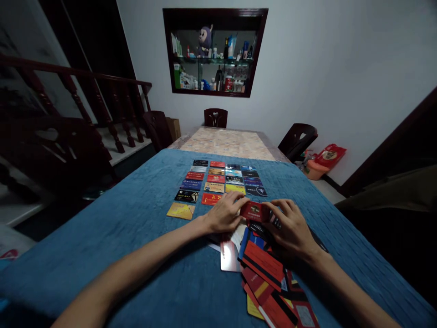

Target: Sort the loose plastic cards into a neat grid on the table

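Observation:
A red plastic card is held up between my two hands over the table. My left hand pinches its left edge, and the fingers of my right hand are closed at its right edge. Beneath my right hand and toward me spreads a loose, overlapping pile of cards, with an orange-red card with a black stripe on top. Beyond my hands, several cards lie face up in rows and columns. A gold card is at the near left, a yellow card farther right.
A blue cloth covers the near part of the table. Around it stand dark wooden chairs, one at the far end and one at the right. A wooden railing runs along the left, and a wall shelf holds bottles and a plush toy.

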The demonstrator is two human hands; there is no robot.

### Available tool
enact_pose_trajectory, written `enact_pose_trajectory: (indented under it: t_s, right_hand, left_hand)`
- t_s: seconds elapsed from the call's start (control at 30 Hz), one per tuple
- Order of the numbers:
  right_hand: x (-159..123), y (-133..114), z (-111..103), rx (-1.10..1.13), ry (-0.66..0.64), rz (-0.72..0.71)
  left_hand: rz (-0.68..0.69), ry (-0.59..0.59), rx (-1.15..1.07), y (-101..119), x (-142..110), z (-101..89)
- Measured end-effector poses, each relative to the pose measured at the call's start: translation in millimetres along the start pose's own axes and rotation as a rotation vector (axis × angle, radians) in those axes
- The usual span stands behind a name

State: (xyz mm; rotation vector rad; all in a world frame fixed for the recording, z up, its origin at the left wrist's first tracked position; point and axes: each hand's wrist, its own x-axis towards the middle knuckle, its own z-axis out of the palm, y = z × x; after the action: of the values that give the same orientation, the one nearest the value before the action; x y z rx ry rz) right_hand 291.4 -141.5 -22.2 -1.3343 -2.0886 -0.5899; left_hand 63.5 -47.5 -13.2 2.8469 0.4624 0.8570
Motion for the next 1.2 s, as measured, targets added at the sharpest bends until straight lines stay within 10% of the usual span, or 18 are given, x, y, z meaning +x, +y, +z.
enact_pose_trajectory:
  t_s: [0.73, 1.2]
  right_hand:
    - [63, 7, 43, 0.211, -0.175, -0.076]
    - [124, 21, 93, 0.292, -0.244, -0.052]
  left_hand:
    - [-0.137, -0.113, 0.223, -40, -8, -36.5]
    - [-0.238, -0.198, 0.300, -104, 4, -58.0]
